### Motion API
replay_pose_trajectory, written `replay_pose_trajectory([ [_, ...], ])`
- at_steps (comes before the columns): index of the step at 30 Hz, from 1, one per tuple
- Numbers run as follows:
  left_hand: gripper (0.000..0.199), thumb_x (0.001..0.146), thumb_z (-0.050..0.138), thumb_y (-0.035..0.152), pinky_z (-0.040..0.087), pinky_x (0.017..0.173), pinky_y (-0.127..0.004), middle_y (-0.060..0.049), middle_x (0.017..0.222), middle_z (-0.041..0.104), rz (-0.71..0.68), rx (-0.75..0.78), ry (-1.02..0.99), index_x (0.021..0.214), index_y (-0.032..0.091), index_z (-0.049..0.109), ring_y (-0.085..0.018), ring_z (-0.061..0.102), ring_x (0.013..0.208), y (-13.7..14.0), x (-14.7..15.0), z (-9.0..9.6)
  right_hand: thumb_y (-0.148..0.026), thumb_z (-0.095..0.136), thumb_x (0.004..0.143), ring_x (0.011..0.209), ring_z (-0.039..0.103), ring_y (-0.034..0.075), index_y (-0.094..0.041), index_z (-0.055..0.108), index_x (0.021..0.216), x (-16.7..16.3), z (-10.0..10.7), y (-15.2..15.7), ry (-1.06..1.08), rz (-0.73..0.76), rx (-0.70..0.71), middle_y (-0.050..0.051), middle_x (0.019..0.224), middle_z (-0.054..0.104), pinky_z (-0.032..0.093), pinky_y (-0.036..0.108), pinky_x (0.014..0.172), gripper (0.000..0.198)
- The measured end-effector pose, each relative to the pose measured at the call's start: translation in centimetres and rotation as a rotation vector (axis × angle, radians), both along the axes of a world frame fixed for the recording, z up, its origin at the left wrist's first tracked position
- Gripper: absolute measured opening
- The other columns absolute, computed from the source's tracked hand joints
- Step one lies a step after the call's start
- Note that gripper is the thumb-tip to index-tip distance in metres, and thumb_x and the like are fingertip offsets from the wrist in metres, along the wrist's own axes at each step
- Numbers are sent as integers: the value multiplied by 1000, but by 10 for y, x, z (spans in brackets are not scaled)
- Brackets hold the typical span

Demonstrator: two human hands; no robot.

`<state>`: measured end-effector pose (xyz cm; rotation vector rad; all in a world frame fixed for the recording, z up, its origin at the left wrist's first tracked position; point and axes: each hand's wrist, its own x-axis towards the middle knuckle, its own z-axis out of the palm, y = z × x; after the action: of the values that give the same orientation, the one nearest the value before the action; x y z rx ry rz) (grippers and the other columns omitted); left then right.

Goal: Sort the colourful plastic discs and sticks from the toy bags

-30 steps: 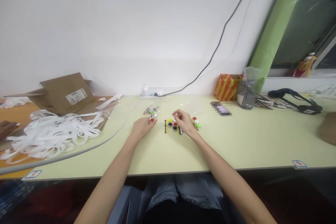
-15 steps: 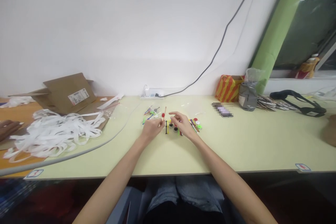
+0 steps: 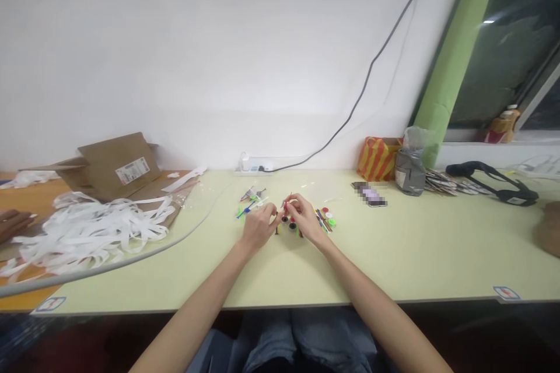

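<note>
The small red plastic pc w/ a thin stalk (image 3: 286, 206) is sitting btwn the two hands now, at the tips of the right hand (image 3: 304, 219). Half a sec ago the left hand (image 3: 260, 227) was gripping it, so it's prob being passed across, & the work is prob turning from picking up to close finger work.

The right hand is making a narrow pinch w/ thumb & finger, & it's holding the red pc. The left hand is curling its fingers in small, but can't tell if it's holding anything b/c the tips are too tiny & blurry. They're pointing right, near the red pc; can't tell if they're touching it.

On the near side, round black plastic discs (image 3: 292, 226) are lying on the pale yellow-green tabletop (image 3: 175, 280), partly hiding under the right fingers. Far left, a messy pile of thin, many-coloured plastic sticks (image 3: 250, 198) is lying past the left hand. To the right, a bunch of thin coloured plastic strips (image 3: 322, 221) is resting just beside the right hand.

Vs the earlier view, the right fingers are bending in, not reaching out straight. The table is showing a bit lower, so the head is prob tipping up
</note>
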<state>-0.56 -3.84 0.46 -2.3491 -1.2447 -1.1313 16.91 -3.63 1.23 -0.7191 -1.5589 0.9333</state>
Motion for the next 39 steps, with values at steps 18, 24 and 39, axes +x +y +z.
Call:
replay_pose_trajectory([
  [18,18,102,30,29,41,71,-32,-2,80,54,-134,-194,-101,95,21,44,-18,53,73,0,4,-1,-54,71,77,45,37,11,-24,45,85,6,8,-4,231,466,-303,-8,51,44,35,23,48,41],
  [24,7,96,50,27,44,87,-35,-5,97,52,-184,-177,-138,96,20,53,-20,53,94,6,-3,4,-49,71,78,46,41,10,-24,45,86,22,3,14,440,176,-313,-7,55,50,33,21,46,37],
  [39,26,89,60,25,47,91,-37,-4,101,72,-297,-393,-125,115,22,61,-20,65,93,6,-1,-3,-46,69,73,44,40,9,-24,43,82,26,-6,28,459,-21,-445,-7,55,48,29,21,41,36],
])
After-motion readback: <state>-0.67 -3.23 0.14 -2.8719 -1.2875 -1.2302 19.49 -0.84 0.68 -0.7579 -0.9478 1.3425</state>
